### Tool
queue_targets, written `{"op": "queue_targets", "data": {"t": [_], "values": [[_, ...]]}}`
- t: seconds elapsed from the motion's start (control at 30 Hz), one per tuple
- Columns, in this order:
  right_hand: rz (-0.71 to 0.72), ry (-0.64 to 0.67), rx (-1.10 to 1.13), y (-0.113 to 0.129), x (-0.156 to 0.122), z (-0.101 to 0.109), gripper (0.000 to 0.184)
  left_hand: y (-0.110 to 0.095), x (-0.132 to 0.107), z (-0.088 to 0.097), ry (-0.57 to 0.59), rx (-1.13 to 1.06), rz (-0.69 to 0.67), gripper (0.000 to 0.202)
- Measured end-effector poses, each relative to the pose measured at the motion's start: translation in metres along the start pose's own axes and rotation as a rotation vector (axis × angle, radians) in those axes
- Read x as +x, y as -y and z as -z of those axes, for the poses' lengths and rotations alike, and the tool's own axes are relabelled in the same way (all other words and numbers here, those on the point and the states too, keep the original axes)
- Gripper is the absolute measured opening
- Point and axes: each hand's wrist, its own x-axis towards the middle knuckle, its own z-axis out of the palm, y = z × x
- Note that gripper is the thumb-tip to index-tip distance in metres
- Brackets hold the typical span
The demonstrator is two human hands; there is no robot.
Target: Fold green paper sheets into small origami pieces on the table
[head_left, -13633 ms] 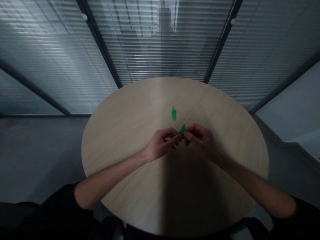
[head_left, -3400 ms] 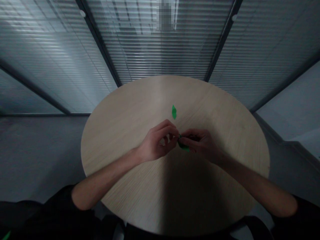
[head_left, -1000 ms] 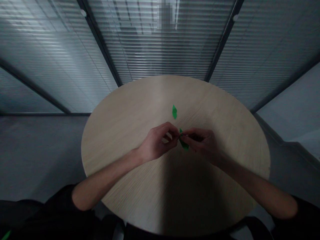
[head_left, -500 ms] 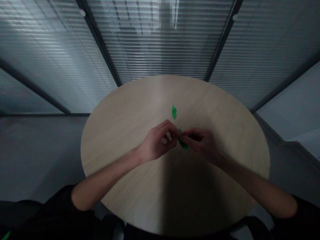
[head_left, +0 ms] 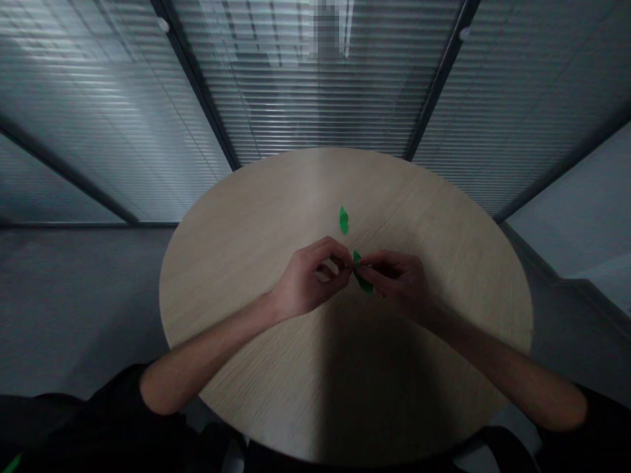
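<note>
Setting: a round pale wood-grain table (head_left: 236, 276) in the middle of the frame, with slatted blinds (head_left: 315, 98) filling the upper half behind it.

Left hand (head_left: 305, 281): centre of the frame, raised a little off the table. Thumb and forefinger are closed together on the upper tip of the held green piece (head_left: 363, 280), and the other fingers are curled under.

Right hand (head_left: 398, 279): just right of centre, facing the left hand. Its fingertips are pinched on the same piece from the other side, so the two hands meet at the paper.

Held green piece: a small folded slip of green paper between the two hands, slanting down to the right. Only a narrow pointed part shows; the rest is hidden by the fingers.

Loose green piece (head_left: 344, 221): a second small green folded shape, lying alone on the table just above the hands, apart from them and untouched.

Sleeves: dark cuffs (head_left: 93, 420) at the lower corners, forearms bare.

Progress, as a judgement: the loose piece looks finished and set aside. The held one is already folded down small and creased, and both hands are working on it, so it looks past its early folds but not done. The fingers hide too much to tell how many folds remain.

Other paper: no further sheets are in view.
</note>
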Motion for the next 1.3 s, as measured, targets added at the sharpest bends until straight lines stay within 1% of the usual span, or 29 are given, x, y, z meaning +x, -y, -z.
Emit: {"op": "queue_targets", "data": {"t": [0.17,0.27,0.47,0.67,0.87,1.07,1.3], "values": [[0.004,-0.002,0.007,0.0005,-0.0002,-0.0009,0.024,-0.0005,0.0004,-0.0004,0.003,-0.013,0.021,0.008],[0.011,-0.019,0.014,0.0013,-0.0007,-0.0018,0.021,0.0006,0.0002,-0.0009,0.004,0.011,-0.003,0.011],[0.014,-0.037,-0.019,-0.0018,-0.0014,-0.0015,0.021,0.0033,-0.0003,-0.0015,0.030,0.055,-0.051,0.010],[0.000,-0.060,-0.017,-0.0027,-0.0016,-0.0018,0.021,0.0040,-0.0011,-0.0019,0.038,0.052,-0.064,0.009],[-0.048,-0.052,0.049,0.0005,0.0010,0.0020,0.020,-0.0004,-0.0017,-0.0025,0.040,0.057,0.012,0.007],[-0.149,0.028,0.146,0.0033,0.0038,0.0043,0.023,-0.0002,-0.0022,-0.0045,0.010,0.034,0.043,0.007],[-0.165,0.044,0.175,0.0019,0.0041,0.0026,0.023,-0.0007,-0.0012,-0.0039,-0.009,0.030,0.105,0.009]]}}
